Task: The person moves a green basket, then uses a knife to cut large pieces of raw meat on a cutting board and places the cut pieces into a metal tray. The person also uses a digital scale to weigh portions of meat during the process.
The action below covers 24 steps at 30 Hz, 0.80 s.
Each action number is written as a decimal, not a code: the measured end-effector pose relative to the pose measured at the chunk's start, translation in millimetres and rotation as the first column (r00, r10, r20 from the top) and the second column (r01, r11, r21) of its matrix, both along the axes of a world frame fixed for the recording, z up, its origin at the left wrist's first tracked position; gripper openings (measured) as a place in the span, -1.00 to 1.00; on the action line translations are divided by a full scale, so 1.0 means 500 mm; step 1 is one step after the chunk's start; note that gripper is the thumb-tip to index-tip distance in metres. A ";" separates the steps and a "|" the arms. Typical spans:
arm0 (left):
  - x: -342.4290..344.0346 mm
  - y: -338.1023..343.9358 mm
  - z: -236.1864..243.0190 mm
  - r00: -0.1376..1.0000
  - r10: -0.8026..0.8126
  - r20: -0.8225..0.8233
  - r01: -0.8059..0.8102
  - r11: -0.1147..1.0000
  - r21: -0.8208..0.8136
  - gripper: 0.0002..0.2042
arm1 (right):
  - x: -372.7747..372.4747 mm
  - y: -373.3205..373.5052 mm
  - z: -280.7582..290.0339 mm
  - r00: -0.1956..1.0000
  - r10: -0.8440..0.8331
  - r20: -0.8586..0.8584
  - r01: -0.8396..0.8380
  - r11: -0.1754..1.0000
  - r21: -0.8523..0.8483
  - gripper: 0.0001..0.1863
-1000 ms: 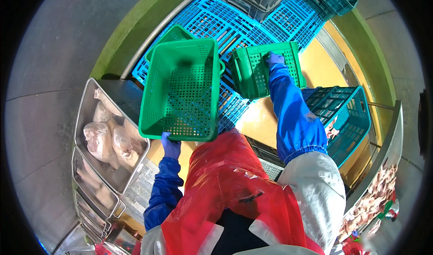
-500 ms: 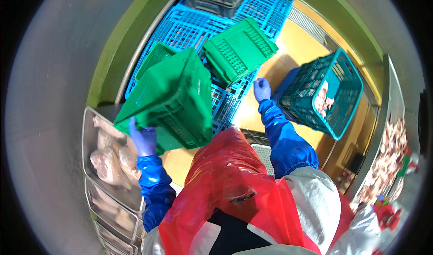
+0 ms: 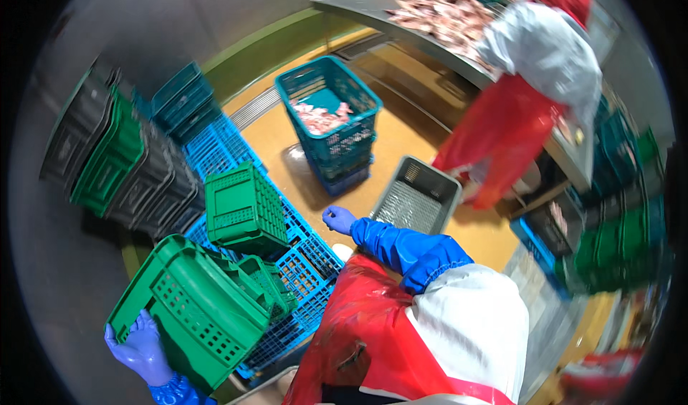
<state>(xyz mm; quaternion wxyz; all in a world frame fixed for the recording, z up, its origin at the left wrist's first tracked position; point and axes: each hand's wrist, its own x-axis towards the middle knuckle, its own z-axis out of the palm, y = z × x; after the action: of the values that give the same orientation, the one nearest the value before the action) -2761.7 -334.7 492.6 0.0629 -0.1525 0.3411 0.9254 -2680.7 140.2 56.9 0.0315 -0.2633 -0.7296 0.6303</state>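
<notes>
My left hand (image 3: 145,349), in a purple glove, is at the lower left beside the edge of a large tilted green crate (image 3: 197,301). Its fingers are stretched apart and overlap the crate's near edge; whether they press on it I cannot tell. That crate leans over a smaller green crate (image 3: 269,287) on a blue plastic pallet (image 3: 304,265). Another green crate (image 3: 244,208) lies bottom up just beyond. Near my apron's front, my right hand (image 3: 338,219) hangs over the floor with its fingers curled in, holding nothing visible.
A teal basket (image 3: 337,136) with meat pieces tops a stack ahead. A grey crate (image 3: 416,197) stands on the floor, close to a co-worker in a red apron (image 3: 502,133) at a metal table (image 3: 365,2) heaped with meat. Stacked crates (image 3: 129,161) line the left wall.
My view has turned right, bringing the co-worker into fuller sight. The large green crate has swung over toward the pallet; my left fingers have spread at its edge. My right hand stays curled.
</notes>
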 end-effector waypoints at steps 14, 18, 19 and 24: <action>0.210 0.202 0.190 0.281 -0.759 -0.588 0.749 0.557 -0.360 -0.46 | 0.649 0.145 0.271 0.778 -0.576 -0.249 0.609 0.790 0.075 -0.16; 0.143 0.383 0.131 0.297 -0.635 -0.713 -0.154 0.705 -0.692 -0.43 | 0.825 0.078 0.344 0.578 -0.554 -0.599 0.302 0.827 -0.474 -0.23; 0.267 0.439 0.167 0.435 -0.796 -0.421 0.682 0.597 -0.422 -0.47 | 0.893 0.021 0.371 0.574 -0.684 -0.451 0.346 0.701 -0.623 -0.27; 0.599 0.769 0.115 -0.434 -0.800 -0.415 0.025 0.450 -0.893 -0.58 | 1.267 -0.142 0.236 0.356 -0.880 -0.313 0.335 0.434 -0.837 -0.33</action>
<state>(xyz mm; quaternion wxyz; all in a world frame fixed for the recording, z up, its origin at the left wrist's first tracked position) -2462.1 49.7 550.3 0.1594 0.7305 0.5197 0.4133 -2047.1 69.1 174.9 0.4779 -0.2544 -0.2097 0.8142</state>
